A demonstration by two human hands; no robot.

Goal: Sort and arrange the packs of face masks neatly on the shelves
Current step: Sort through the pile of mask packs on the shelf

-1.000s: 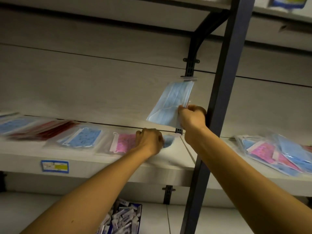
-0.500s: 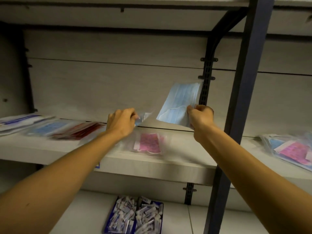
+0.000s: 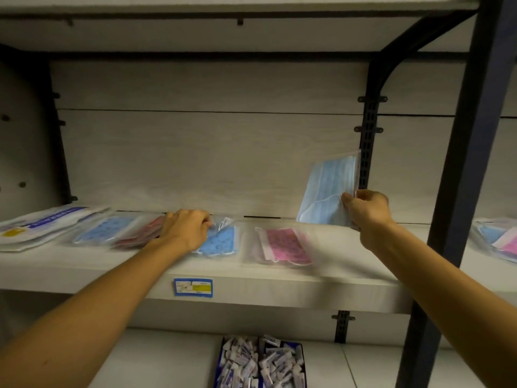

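Pinching plain blue mask pack (image 3: 326, 191) in right hand (image 3: 368, 210), left hand (image 3: 186, 229) gripping patterned blue pack (image 3: 221, 242), shelf label (image 3: 193, 287) unreadable

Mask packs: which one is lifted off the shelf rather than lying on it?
The plain light-blue mask pack in clear plastic, pinched upright by the right hand; the others lie flat on the shelf.
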